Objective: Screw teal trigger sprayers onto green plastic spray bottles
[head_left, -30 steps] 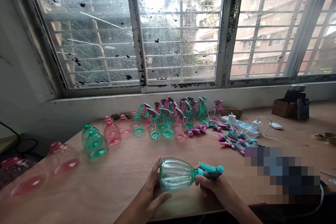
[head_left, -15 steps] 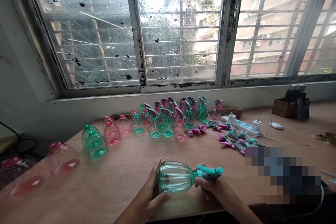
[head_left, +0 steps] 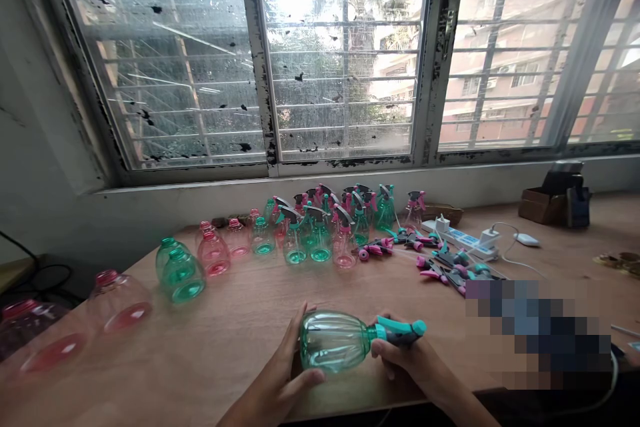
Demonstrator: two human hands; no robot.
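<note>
A clear green spray bottle lies on its side in the air above the table's front edge, its base to the left. My left hand is closed around the base end, with the thumb in front and the fingers behind. At the neck, my right hand grips the grey and teal spray head. The head sits against the bottle's mouth; whether it is fully screwed on I cannot tell. Some fingers of my right hand are hidden behind the head.
Several green and pink bottles with spray heads stand by the window wall. Open-necked bottles stand to the left. Loose spray heads lie to the right, near a white power strip. A cardboard box stands far right.
The bottle has turned slightly about its length, and its base end sits a touch lower. Both hands keep nearly the same place and grip.
</note>
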